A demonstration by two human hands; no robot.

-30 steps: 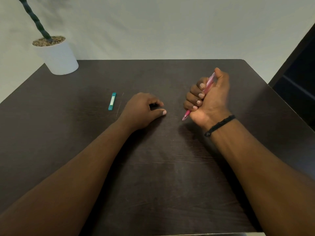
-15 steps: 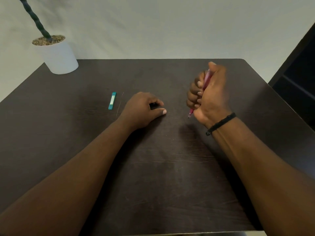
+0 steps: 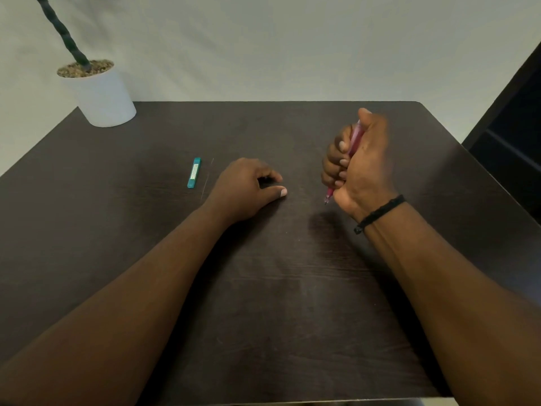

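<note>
My right hand (image 3: pixel 358 168) grips a pink mechanical pencil (image 3: pixel 354 139) in a fist above the dark table (image 3: pixel 263 303). The thumb sits over the pencil's top end and the tip (image 3: pixel 325 201) points down, just above the table. The hand is slightly blurred. My left hand (image 3: pixel 246 189) rests on the table to the left, fingers curled under. A small dark spot shows between its index finger and thumb; I cannot tell whether it is a held thing or shadow. A teal lead case (image 3: pixel 194 172) lies left of that hand, with a thin lead (image 3: pixel 207 178) beside it.
A white plant pot (image 3: pixel 101 95) with a twisted green stem stands at the table's far left corner. A dark opening (image 3: pixel 515 148) lies past the table's right edge. A black band is on my right wrist.
My right hand has turned the pencil more upright and closed the thumb over its top end. The left hand, lead case and lead have not moved.
</note>
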